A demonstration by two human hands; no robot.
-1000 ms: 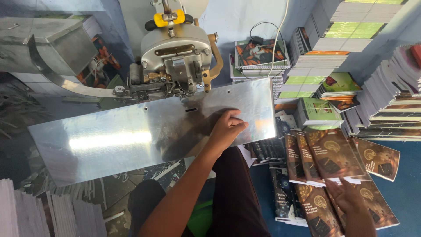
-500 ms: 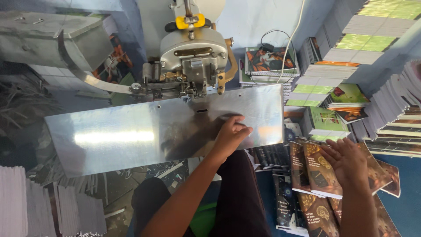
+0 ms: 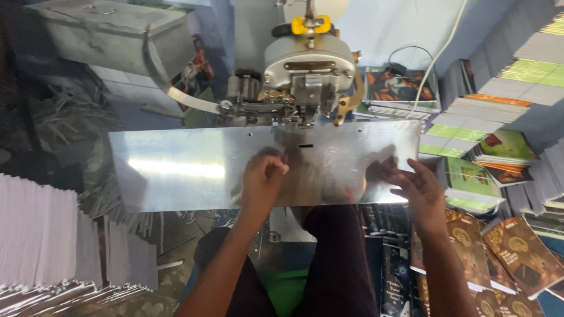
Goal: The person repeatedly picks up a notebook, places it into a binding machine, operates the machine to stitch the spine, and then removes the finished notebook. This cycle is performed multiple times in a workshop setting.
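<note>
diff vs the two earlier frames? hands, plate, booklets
The right hand came up off the brown-covered booklets at the lower right and now rests, empty, with its fingers on the right end of the shiny flat metal plate. The left hand stays curled on the plate below the grey stitching machine head. Plate, machine and booklet stacks are unchanged.

Both my hands forward, forearms bare, seen from above

My left hand (image 3: pixel 264 176) is curled into a loose fist, knuckles up, wrist straight, the forearm running back toward my lap. My right hand (image 3: pixel 418 191) lies further out to the side, palm down, fingers (image 3: pixel 405 174) spread and pointing left, empty. The two hands are well apart, elbows tucked below the frame
</note>
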